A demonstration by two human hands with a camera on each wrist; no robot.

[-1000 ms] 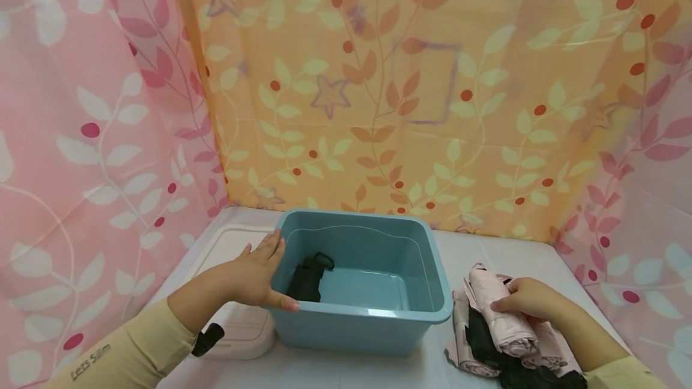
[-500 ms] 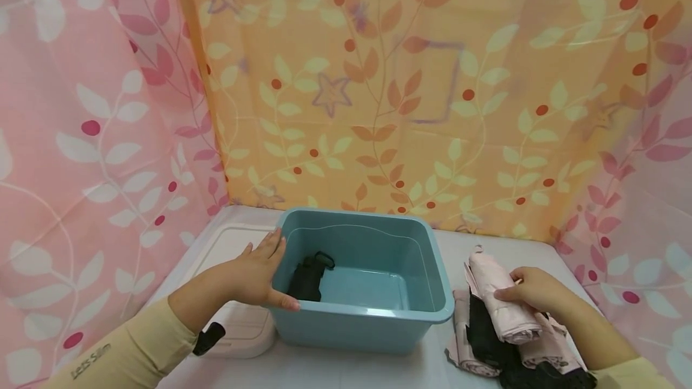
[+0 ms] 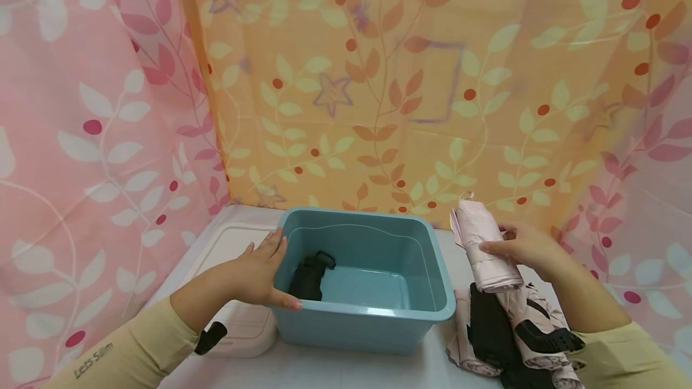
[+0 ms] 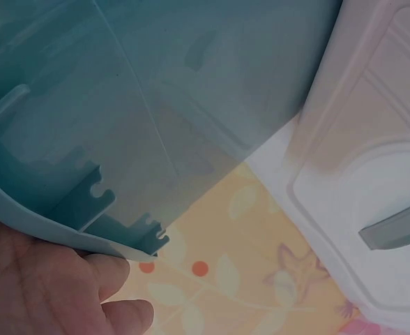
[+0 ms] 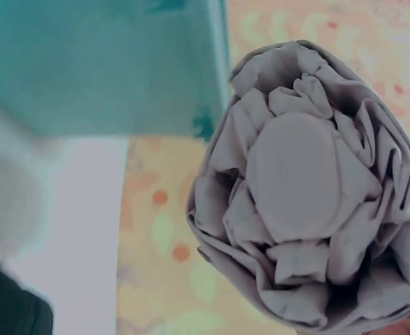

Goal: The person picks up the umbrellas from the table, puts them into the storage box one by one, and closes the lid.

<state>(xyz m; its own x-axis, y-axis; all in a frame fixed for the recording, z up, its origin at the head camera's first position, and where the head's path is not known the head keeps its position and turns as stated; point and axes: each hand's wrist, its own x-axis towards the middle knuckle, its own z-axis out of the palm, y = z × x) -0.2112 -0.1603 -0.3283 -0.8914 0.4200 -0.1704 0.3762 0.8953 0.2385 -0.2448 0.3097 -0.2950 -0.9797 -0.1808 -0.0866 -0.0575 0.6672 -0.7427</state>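
Observation:
My right hand (image 3: 532,251) grips a folded pale pink umbrella (image 3: 483,242), raised over a pile right of the blue bin (image 3: 357,332). Its end, an oval knob ringed by bunched fabric, fills much of the right wrist view, where the umbrella (image 5: 295,174) hides most of the hand. On the bin's left front corner rests my left hand (image 3: 254,275), fingers spread along the rim and thumb over the front edge. Its fingertips (image 4: 111,276) show just outside the rim in the left wrist view. A black folded umbrella (image 3: 307,278) with a loop lies inside the bin at the left.
Below my right hand are more rolled pink umbrellas (image 3: 473,347) and a black one (image 3: 489,326), heaped on the white table (image 3: 330,371). A pale lid (image 3: 245,332) lies left of the bin, partly under my left forearm. Patterned curtains (image 3: 378,77) enclose the back and sides.
My right hand has lifted the pink umbrella off the pile, moving it up and slightly left toward the back. The left hand and the bin have stayed where they were.

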